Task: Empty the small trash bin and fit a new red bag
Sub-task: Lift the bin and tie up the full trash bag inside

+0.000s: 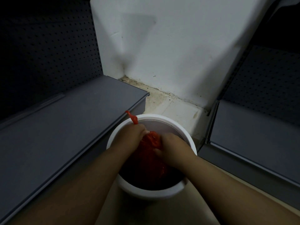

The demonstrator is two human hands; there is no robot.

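A small round white trash bin stands on the floor in a corner, below me. Inside it sits a red plastic bag, bunched up at its top. My left hand is closed around one twisted red handle of the bag, whose end sticks up over the bin's far left rim. My right hand grips the gathered bag top from the right side. Both hands are over the bin's mouth. The bag's lower part is lost in the dark inside of the bin.
A low grey shelf runs along the left, touching the bin's side, with dark pegboard behind it. Another grey shelf stands at the right. A white wall and a dirty pale floor strip lie behind the bin.
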